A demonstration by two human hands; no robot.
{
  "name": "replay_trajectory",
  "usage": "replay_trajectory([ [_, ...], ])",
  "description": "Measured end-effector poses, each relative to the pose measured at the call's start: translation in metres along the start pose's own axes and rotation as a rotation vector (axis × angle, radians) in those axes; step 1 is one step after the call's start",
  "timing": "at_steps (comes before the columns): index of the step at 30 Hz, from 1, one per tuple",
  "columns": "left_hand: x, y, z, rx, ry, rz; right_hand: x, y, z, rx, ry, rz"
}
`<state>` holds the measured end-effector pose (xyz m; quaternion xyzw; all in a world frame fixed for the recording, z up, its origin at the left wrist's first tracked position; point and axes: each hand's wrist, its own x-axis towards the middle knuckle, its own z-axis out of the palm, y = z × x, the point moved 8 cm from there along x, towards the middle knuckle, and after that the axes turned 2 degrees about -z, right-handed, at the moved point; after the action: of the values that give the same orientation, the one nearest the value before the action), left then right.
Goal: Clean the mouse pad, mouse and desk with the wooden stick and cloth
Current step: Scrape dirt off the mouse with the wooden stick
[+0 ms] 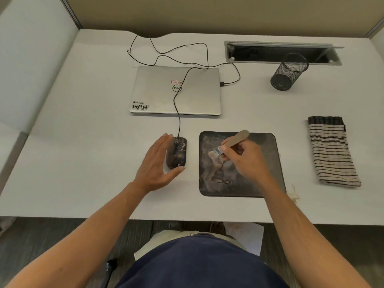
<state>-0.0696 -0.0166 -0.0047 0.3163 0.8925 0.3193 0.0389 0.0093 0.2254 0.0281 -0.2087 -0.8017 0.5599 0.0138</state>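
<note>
Item 1. Surface (87, 142): white, set within pale partition walls.

Item 2. Mouse pad (264, 163): dark, square with rounded corners, lying at centre right near the front edge, smeared with pale dust and a dried stain.

Item 3. Wooden stick (239, 138): a pale wooden handle with a metal band and short bristles at its lower end, so it looked like a small brush. The right hand (247, 161) gripped it with fingers curled round the handle, the bristle end down on the stained middle of the pad and the handle tilted up toward the far right.

Item 4. Mouse (176, 153): dark, mottled with grime, just left of the pad and apart from it. Its black cable (176, 107) ran away across the laptop lid.

Item 5. Left hand (158, 165): fingers fairly straight along the mouse's left side, thumb at its near end; whether it truly clasped the mouse was hard to tell.

Item 6. Cloth (332, 152): striped, folded, lying at the right, well apart from the pad, untouched.

Item 7. Laptop (176, 94): silver, closed, beyond the mouse, with stickers on the lid.

Item 8. Mesh pen cup (288, 73): black, at the far right, beside an open cable slot (270, 53).
</note>
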Motion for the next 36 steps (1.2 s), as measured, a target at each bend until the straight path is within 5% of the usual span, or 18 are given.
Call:
replay_trajectory([
  [9, 0.017, -0.059, 0.007, -0.063, -0.351, -0.050, 0.026, -0.019, 0.042, -0.056, 0.065, -0.015],
  [21, 0.026, -0.061, 0.011, -0.008, -0.302, 0.032, 0.056, -0.042, 0.094, -0.151, -0.026, -0.205],
  [36, 0.026, -0.060, 0.012, 0.007, -0.288, 0.028, -0.011, -0.023, 0.090, -0.249, -0.129, -0.312],
])
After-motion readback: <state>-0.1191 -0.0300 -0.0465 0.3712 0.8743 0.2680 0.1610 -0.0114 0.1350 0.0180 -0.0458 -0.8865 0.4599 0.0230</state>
